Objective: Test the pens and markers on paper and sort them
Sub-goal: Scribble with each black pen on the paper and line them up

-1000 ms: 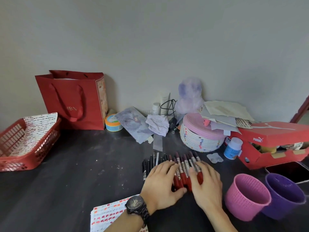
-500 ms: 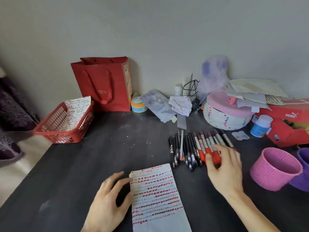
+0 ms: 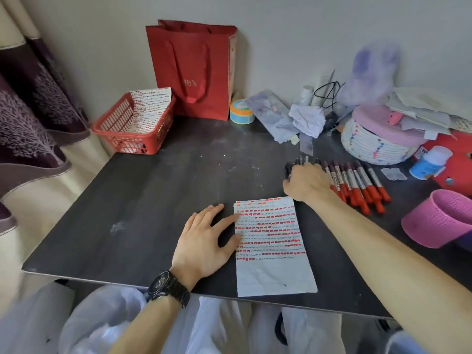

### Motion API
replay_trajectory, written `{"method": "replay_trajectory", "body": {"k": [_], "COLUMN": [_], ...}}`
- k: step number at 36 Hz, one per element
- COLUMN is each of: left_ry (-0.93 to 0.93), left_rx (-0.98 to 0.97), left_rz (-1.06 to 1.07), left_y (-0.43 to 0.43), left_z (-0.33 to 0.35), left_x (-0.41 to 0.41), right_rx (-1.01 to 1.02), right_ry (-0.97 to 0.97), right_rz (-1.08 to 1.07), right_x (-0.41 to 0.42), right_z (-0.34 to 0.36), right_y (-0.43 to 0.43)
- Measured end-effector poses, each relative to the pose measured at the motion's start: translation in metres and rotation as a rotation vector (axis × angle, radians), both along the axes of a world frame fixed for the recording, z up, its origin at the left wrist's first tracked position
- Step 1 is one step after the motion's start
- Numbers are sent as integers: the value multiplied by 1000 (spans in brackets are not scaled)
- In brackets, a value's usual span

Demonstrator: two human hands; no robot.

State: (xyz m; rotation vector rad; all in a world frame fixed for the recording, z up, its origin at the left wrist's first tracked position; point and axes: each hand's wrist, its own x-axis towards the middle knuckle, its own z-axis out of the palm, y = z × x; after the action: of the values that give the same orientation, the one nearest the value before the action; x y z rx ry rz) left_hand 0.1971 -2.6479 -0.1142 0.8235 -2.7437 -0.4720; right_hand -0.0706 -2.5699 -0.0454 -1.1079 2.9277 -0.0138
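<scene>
A sheet of paper [image 3: 274, 274] lined with rows of red test marks lies near the table's front edge. My left hand [image 3: 204, 241] lies flat with spread fingers, its fingertips touching the sheet's left edge. Behind the paper is a row of red markers [image 3: 357, 185] with several black pens [image 3: 296, 162] at its left end. My right hand [image 3: 306, 182] is down on the black pens. Its fingers are hidden behind the back of the hand, so a grip cannot be made out.
A pink basket [image 3: 439, 218] and a purple one [image 3: 466, 238] stand at the right. A red basket [image 3: 122, 129] with marked paper and a red bag [image 3: 194, 70] stand at the back left. A round lidded box [image 3: 375, 144], a bottle [image 3: 431, 162] and a red shoebox [image 3: 457, 172] crowd the back right.
My right hand moved left from the red markers onto the black pens. My left hand came off the pens to the paper's left edge. The view tilted down and left.
</scene>
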Motion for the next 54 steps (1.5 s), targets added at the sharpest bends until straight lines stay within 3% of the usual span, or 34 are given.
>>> {"method": "replay_trajectory", "body": {"k": [10,14,20,24,28,34,39,45,48,54], "left_ry": [12,5,8,35,46,96,127,-94,-219,-201], "left_rx": [13,19,26,35,37,10,-22,-60,-75,-58], "left_rz": [-7,-8,8,8,5,14,-184,-405,-433,-373], "left_y": [-3,-3,-6,-6,-3,10,33,48,48,51], "left_z": [-2,-4,-5,-2,-1,2,17,25,16,7], "left_x": [2,3,1,2,2,6,-10,-34,-33,-17], "right_rx": [116,-215,-917,-1369,-1528,-1615,-1627,-1690,-1674,-1634], "right_ry": [81,-27,-549,-1170,-1589,-1852,-1898,-1859,-1821,-1709], "right_rz": [-52,-64,-86,-188,-294,-475,-615,-706,-675,-565], "right_x": [2,1,19,48,72,95,111,114,114,105], "right_z": [-16,-16,1,7,1,-23,-29,-19,-12,-3], "right_y": [-27,-27,2,49,102,162,179,176,171,159]}}
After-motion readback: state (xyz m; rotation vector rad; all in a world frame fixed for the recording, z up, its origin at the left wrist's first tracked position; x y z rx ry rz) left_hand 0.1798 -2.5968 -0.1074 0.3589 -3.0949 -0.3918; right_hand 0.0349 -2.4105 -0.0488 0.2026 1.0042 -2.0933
